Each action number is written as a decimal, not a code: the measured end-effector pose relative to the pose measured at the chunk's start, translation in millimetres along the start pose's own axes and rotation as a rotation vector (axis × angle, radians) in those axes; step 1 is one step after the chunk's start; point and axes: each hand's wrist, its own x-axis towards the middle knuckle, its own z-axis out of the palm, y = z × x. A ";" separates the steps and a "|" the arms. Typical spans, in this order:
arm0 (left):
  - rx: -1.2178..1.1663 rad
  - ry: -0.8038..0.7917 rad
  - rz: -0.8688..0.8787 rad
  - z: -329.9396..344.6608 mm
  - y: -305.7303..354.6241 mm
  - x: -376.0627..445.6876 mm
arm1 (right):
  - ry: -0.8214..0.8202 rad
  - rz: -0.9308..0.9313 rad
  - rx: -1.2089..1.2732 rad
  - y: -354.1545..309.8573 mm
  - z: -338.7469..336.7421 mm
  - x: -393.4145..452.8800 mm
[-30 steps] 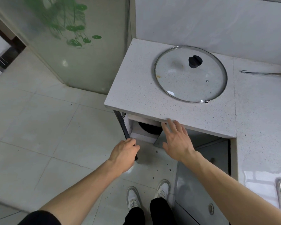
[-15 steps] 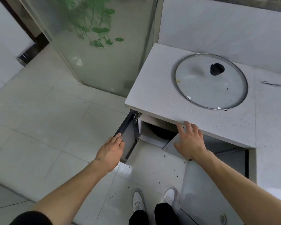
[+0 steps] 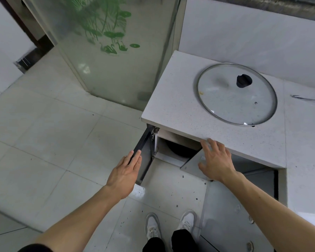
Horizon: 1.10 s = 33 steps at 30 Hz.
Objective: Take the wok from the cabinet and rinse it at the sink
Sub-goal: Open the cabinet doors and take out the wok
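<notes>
The dark wok (image 3: 180,149) sits inside the cabinet under the speckled counter (image 3: 178,113), only part of its rim showing. The left cabinet door (image 3: 144,153) is swung wide open; my left hand (image 3: 125,171) rests against its outer edge with straight fingers. My right hand (image 3: 215,160) lies flat with spread fingers on the right cabinet door (image 3: 191,164), which is partly open, fingertips just under the counter's front edge.
A glass lid with a black knob (image 3: 236,93) lies on the counter. A thin metal handle (image 3: 309,99) pokes in at the right edge. A frosted glass door with green print (image 3: 113,51) stands to the left. My feet (image 3: 169,224) are on the tiled floor.
The left door has swung further open, and my left hand went from gripping its edge to resting flat against it. The right hand moved onto the right door, which has opened a little.
</notes>
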 end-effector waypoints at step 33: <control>-0.239 0.098 0.198 -122.5 125.0 139.5 | 0.063 0.750 2.517 61.4 62.5 -19.0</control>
